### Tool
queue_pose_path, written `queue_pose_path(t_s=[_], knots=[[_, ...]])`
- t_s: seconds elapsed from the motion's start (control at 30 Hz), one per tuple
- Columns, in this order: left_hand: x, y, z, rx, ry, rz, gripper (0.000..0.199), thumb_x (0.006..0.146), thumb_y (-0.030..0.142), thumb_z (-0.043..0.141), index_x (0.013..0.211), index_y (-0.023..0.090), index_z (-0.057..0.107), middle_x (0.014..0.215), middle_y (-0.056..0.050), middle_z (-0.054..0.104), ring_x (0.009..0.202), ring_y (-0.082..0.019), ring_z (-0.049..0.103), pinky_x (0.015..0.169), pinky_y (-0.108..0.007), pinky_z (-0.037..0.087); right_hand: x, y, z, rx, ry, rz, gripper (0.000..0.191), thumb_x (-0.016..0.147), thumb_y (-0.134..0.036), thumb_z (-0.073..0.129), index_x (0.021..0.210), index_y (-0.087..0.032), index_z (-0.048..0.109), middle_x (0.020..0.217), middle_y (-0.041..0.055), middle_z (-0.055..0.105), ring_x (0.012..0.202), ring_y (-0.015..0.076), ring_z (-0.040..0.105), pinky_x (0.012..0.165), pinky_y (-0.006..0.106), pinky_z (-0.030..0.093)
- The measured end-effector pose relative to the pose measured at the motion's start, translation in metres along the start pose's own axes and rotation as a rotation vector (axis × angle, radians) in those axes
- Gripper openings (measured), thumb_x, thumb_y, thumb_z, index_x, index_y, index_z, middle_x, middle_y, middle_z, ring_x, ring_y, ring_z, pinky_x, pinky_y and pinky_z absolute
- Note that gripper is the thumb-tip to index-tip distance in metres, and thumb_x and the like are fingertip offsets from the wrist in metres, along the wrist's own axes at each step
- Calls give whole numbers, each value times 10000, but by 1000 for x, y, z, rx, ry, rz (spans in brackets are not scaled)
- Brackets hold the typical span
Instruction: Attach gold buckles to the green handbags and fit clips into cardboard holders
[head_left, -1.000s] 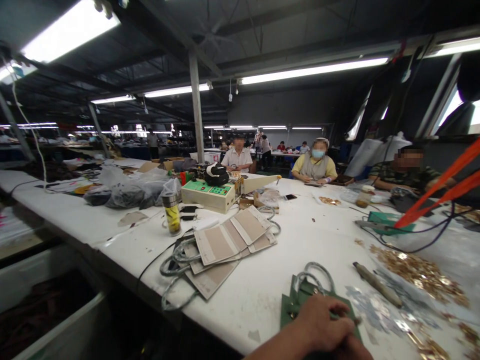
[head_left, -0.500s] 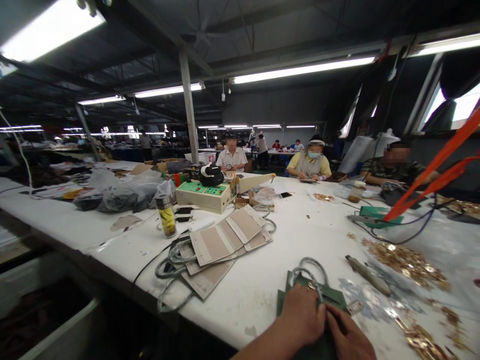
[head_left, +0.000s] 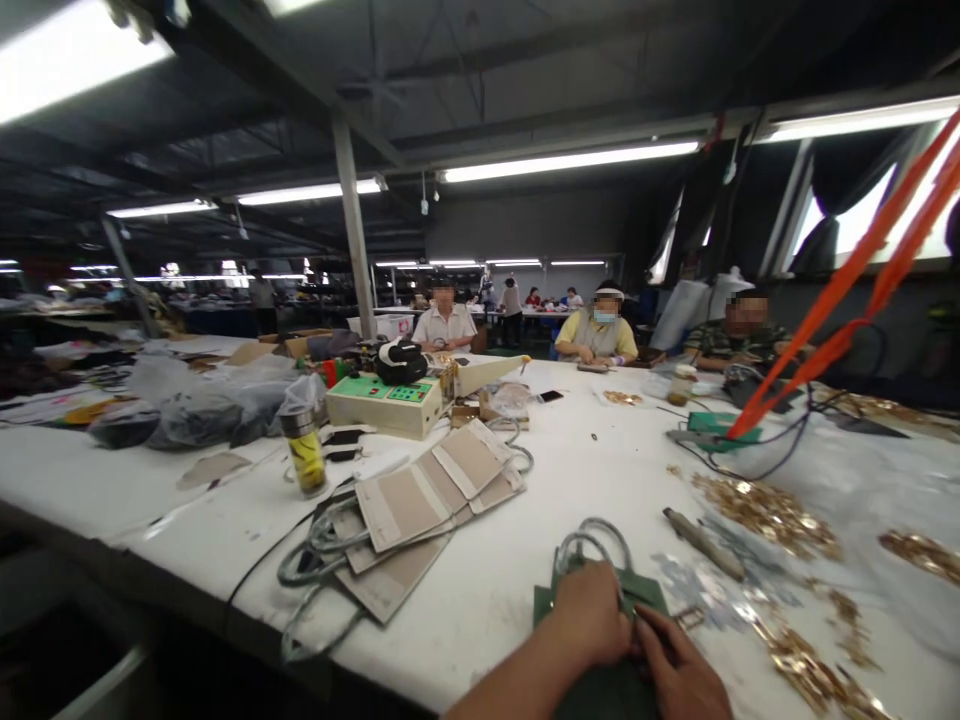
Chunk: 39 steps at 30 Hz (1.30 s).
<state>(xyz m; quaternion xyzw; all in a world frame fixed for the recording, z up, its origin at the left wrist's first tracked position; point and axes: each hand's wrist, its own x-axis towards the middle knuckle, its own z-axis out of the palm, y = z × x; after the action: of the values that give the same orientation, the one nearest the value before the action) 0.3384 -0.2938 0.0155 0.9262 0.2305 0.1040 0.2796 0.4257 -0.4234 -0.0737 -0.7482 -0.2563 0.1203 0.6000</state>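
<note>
A dark green handbag (head_left: 649, 592) with grey rope-like handles (head_left: 611, 530) lies at the table's near edge, between both hands. My left hand (head_left: 592, 612) is closed over the middle of the bag, just below the handles, its fingers curled down. To its right, my right hand (head_left: 681, 668) pinches the bag's flap area with thumb and fingers together; any small part between them is hidden. A small metal piece (head_left: 688, 617) rests beside the bag's right edge. Left of the bag, several beige panels with grey handles (head_left: 420, 500) lie stacked.
Gold metal fittings (head_left: 780, 515) lie in heaps at right, near a grey-green tool handle (head_left: 703, 543). Orange strips (head_left: 825, 290) hang above a green block (head_left: 724, 428). A jar (head_left: 304, 455) and a control box (head_left: 386, 405) stand at left. Co-workers (head_left: 598, 330) sit across the table.
The camera has turned a little to the right, so the scene sits further left. Both hands stay on the green handbag, with only slight finger movement.
</note>
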Motion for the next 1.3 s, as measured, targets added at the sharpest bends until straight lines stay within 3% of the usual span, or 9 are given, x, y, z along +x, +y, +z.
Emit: queue_pose_path(t_s=[0.2,0.33,0.47,0.63,0.9,1.3], knots=[[21,-18,11,-94,-76,-1,204,769,163,631,971,191,639,932,-99,697,856,-275,644,719,-336,452,-4,-30,-3,85,53,54,452,841,-551,605,1102,-202,725,808,56,769,717,274,730,688,369,610],[38,-31,19,-197,-162,-1,208,688,103,705,819,194,571,782,7,615,724,-167,554,633,-260,366,5,-29,-12,112,35,116,404,803,-511,655,1041,-195,733,789,65,766,750,290,740,665,378,600],[42,-31,16,-281,-213,5,248,666,65,709,735,195,509,678,60,526,632,-119,467,577,-242,317,9,-24,-27,2,-7,82,352,807,-499,672,1004,-218,750,782,42,762,754,275,737,684,373,581],[43,-25,14,-338,-249,5,277,647,44,706,684,195,476,609,79,464,579,-103,414,547,-244,290,9,-25,-38,-86,-30,24,306,837,-473,636,974,-222,745,781,34,756,720,250,716,708,370,568],[44,-24,23,-366,-234,43,217,642,63,701,658,183,521,593,67,501,580,-110,436,552,-253,283,3,-33,-39,-345,-15,-163,214,853,-367,591,881,-236,758,844,28,745,790,237,683,756,356,505],[31,-7,18,-397,-83,137,226,638,10,582,595,184,443,585,77,458,597,-106,418,577,-253,264,-2,-40,-35,-408,1,-149,194,853,-338,564,851,-239,730,799,30,731,743,235,673,679,331,477]])
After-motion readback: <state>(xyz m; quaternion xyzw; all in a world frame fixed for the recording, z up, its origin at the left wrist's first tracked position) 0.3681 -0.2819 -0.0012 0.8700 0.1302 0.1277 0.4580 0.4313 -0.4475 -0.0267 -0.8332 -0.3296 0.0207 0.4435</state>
